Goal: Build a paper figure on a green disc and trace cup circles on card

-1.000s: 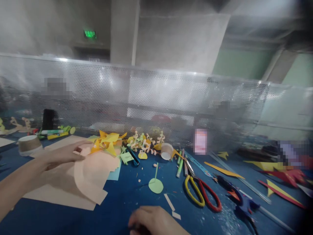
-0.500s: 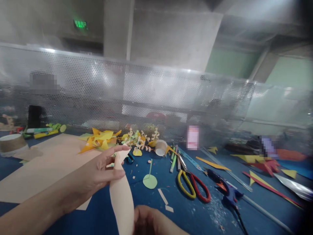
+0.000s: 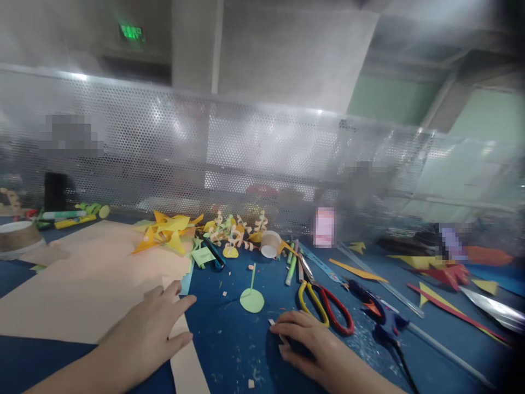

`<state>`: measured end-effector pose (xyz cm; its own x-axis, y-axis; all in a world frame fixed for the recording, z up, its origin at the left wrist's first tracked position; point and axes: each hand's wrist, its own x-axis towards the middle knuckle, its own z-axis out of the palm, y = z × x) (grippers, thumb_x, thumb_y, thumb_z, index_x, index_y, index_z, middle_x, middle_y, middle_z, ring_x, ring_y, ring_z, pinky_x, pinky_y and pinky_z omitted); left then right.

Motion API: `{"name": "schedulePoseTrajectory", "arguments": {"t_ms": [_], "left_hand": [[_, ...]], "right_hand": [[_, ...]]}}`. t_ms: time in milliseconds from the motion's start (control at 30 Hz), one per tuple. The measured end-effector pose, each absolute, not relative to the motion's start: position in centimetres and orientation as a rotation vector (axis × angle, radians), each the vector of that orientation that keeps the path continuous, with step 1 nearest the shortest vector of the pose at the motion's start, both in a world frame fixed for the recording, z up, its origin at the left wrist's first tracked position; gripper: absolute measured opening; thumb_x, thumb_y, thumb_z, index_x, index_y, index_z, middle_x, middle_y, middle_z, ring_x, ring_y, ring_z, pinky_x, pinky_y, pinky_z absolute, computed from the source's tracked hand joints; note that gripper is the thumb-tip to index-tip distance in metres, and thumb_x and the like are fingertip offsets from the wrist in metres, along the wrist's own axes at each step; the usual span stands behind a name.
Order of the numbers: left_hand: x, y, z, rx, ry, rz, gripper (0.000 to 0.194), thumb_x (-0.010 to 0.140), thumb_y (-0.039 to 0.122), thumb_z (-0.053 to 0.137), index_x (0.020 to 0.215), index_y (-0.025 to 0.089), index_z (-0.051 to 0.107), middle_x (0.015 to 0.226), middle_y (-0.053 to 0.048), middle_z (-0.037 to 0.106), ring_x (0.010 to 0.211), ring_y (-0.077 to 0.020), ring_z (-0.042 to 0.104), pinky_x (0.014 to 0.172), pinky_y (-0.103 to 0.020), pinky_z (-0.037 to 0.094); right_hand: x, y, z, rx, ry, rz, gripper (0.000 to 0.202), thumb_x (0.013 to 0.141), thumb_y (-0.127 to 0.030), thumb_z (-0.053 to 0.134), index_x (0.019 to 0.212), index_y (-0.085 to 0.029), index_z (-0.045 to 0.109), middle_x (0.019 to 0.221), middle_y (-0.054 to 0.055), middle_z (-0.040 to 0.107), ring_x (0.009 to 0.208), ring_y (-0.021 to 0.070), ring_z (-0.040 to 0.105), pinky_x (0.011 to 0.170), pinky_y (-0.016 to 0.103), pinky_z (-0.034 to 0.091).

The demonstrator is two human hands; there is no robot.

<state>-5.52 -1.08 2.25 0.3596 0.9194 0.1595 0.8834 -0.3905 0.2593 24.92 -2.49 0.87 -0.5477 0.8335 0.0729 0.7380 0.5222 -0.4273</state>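
Observation:
My left hand lies with spread fingers over a long pale pink paper strip at the right edge of a large pale pink sheet. To the right, my right hand is curled low over small paper scraps on the blue table, its fingertips around them. Between and beyond the hands lies a light green paper disc with a thin green stem. The scissors with one yellow and one red handle lie just behind my right hand.
Yellow paper shapes and curled paper pieces sit at the back near a tape roll. A blue glue gun lies at right. Another tape roll is at far left. Perforated metal panel stands behind.
My left hand has lowered the raised paper strip onto the table and opened. My right hand has moved right and forward from the strip to the small scraps.

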Motion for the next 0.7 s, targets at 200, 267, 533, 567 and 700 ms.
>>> {"name": "schedulePoseTrajectory", "arguments": {"t_ms": [200,267,533,567,700], "left_hand": [[-6.2,-1.8,5.0,2.510,1.526,0.280,0.050,0.062,0.037,0.069,0.110,0.028,0.060,0.107,-0.010,0.058,0.107,-0.0348,0.043,0.086,-0.049,0.038],[-6.2,-2.4,6.0,2.524,1.254,0.180,0.054,0.058,0.028,0.072,0.110,0.034,0.058,0.116,-0.005,0.054,0.111,-0.0333,0.041,0.088,-0.046,0.037],[-4.7,-2.3,5.4,2.491,0.913,0.085,0.024,0.069,0.025,0.067,0.092,0.025,0.061,0.100,-0.001,0.057,0.091,-0.0199,0.052,0.076,-0.025,0.041],[-4.7,-2.0,4.9,2.511,0.892,0.102,0.021,0.069,0.024,0.067,0.090,0.025,0.062,0.097,-0.001,0.058,0.089,-0.0191,0.052,0.075,-0.024,0.040],[-4.8,-1.0,3.8,2.502,0.891,0.184,0.015,0.070,0.018,0.067,0.082,0.025,0.063,0.090,0.002,0.058,0.087,-0.0166,0.052,0.074,-0.021,0.039]], "right_hand": [[25.5,-2.5,0.0,-1.193,-2.465,0.372,0.023,0.087,-0.013,0.040,0.090,-0.019,0.062,0.088,0.005,0.063,0.084,0.0136,0.059,0.076,0.024,0.047],[25.7,-1.9,0.8,-1.199,-2.428,0.276,0.022,0.088,-0.017,0.041,0.090,-0.021,0.063,0.087,0.004,0.064,0.082,0.0145,0.060,0.075,0.025,0.048],[27.6,5.4,1.3,-1.487,-2.028,-0.152,0.033,0.085,-0.020,0.035,0.109,-0.022,0.057,0.109,0.009,0.061,0.107,0.0247,0.054,0.088,0.040,0.045],[27.7,6.0,0.9,-1.510,-2.021,-0.171,0.035,0.083,-0.017,0.034,0.111,-0.021,0.056,0.114,0.010,0.058,0.111,0.0269,0.050,0.090,0.043,0.043],[26.2,4.3,0.9,-1.512,-2.017,-0.207,0.032,0.081,-0.015,0.037,0.106,-0.020,0.057,0.119,0.012,0.053,0.113,0.0290,0.046,0.094,0.048,0.037]]}}
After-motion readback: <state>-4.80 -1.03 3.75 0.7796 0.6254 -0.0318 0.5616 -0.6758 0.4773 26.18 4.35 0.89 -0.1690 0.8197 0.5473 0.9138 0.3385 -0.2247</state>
